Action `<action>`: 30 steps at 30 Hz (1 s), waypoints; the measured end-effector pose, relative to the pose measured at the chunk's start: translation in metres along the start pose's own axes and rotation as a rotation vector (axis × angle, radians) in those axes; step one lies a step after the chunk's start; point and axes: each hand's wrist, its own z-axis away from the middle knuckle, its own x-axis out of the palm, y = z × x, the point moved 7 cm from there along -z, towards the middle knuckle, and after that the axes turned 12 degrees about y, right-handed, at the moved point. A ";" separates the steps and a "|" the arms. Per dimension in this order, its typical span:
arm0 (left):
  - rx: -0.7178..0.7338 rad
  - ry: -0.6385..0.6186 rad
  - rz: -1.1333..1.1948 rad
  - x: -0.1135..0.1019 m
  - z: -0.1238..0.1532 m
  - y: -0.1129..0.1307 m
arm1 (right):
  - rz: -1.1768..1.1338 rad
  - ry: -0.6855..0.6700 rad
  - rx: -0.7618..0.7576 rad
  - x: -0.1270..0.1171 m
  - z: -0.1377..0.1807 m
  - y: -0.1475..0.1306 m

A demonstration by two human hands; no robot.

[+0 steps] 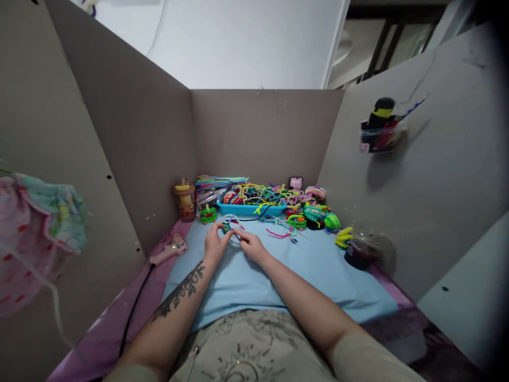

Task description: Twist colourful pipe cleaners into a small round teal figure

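Note:
My left hand (214, 243) and my right hand (248, 244) meet over a light blue cloth (278, 276), both pinched on a small green pipe-cleaner piece (227, 228) with loose coloured ends looping above it. Fingers of both hands are curled around it. Just beyond lies a blue tray (250, 208) heaped with coloured pipe cleaners.
Finished fuzzy pieces (314, 215) sit right of the tray, a green one (208, 214) to its left. A lidded cup (185, 201) stands at back left, a pink glue gun (169, 252) with black cord at left, a dark domed cup (360, 252) at right. Cardboard walls surround the desk.

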 end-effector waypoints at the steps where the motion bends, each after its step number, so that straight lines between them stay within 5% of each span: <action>1: 0.016 0.002 -0.010 0.000 0.000 0.000 | -0.043 -0.020 0.067 0.001 0.000 0.003; 10: 0.162 -0.084 -0.270 0.006 0.002 0.012 | -0.686 -0.056 0.446 0.001 0.000 0.001; 14: 0.153 -0.121 -0.244 0.009 0.004 0.015 | -0.734 0.003 0.479 -0.008 -0.004 0.007; 17: 0.053 -0.119 -0.163 0.010 0.003 0.005 | -0.460 0.153 0.305 -0.023 -0.009 0.010; 22: -0.016 -0.190 0.013 0.017 0.006 -0.002 | 0.195 0.277 -0.240 -0.032 -0.005 -0.023; 30: -0.032 -0.227 0.085 0.024 0.008 -0.003 | 0.429 0.187 -0.442 -0.026 0.001 -0.038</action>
